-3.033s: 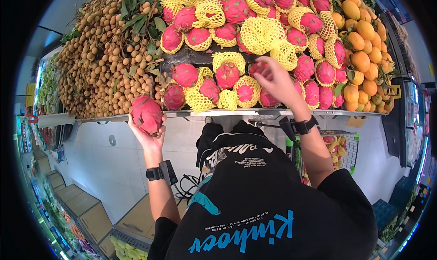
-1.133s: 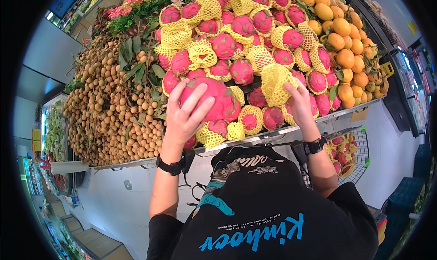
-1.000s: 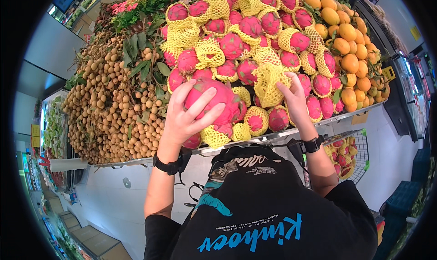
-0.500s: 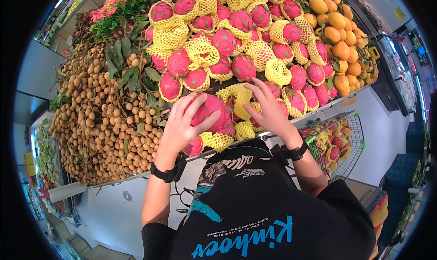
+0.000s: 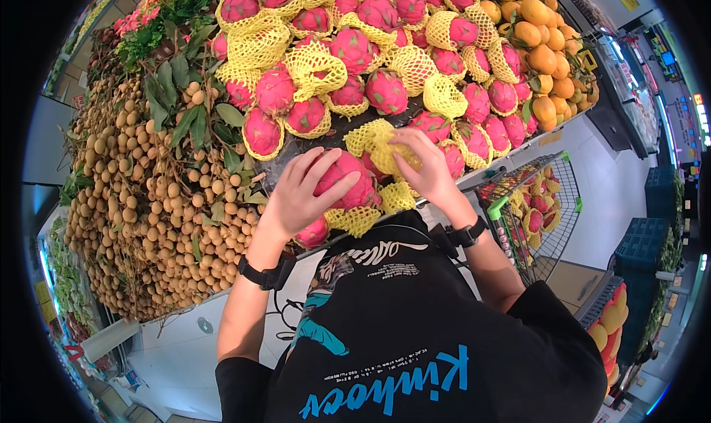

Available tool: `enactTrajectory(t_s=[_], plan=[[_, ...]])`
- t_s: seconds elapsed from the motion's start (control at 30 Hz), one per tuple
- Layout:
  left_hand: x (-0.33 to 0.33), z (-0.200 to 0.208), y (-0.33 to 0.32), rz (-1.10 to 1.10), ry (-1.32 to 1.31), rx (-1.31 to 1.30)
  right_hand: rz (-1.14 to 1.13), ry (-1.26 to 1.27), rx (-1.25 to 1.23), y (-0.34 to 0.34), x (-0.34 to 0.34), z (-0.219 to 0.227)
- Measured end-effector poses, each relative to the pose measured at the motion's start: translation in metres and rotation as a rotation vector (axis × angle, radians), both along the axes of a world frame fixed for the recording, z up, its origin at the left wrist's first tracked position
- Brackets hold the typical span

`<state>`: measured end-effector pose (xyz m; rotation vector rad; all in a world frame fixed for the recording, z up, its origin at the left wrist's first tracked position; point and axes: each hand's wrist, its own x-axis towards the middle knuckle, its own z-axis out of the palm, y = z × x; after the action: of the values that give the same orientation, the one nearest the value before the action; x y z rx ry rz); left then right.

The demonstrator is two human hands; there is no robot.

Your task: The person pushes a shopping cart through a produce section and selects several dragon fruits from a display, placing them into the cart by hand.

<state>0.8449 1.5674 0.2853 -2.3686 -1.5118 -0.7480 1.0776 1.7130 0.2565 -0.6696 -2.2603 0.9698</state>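
My left hand [image 5: 296, 195] is curled over a large pink dragon fruit [image 5: 355, 190] at the near edge of the display, thumb and fingers spread round its top. To its right, my right hand [image 5: 435, 175] pinches a yellow foam net sleeve [image 5: 374, 143] between thumb and fingers. That sleeve looks loose and crumpled; whether any fruit sits inside is hidden. More dragon fruit, many in yellow nets, lie just beyond both hands, among them one bare-topped fruit [image 5: 386, 91]. Another yellow net [image 5: 354, 220] lies below the held fruit.
Bunches of brown longans [image 5: 159, 208] with leafy stems fill the left side. Orange citrus fruit [image 5: 543, 58] is heaped at the far right. A shopping cart [image 5: 566, 193] with netted fruit stands to the right of the display. Pink flowers [image 5: 159, 12] are at the back left.
My right hand's fingers have closed from a spread pose onto the yellow foam net. My left hand stays on the dragon fruit. The whole view has shifted slightly.
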Motion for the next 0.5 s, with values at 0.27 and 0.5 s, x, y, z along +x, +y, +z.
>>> enactTrajectory(t_s=[0.27,0.5], plan=[[-0.021,0.011,-0.033,0.113,-0.009,-0.035,-0.075,0.124,0.151,-0.003,-0.067,0.013],[-0.030,0.004,-0.056,0.225,-0.119,-0.066,-0.063,-0.004,-0.012,-0.011,-0.058,-0.019]])
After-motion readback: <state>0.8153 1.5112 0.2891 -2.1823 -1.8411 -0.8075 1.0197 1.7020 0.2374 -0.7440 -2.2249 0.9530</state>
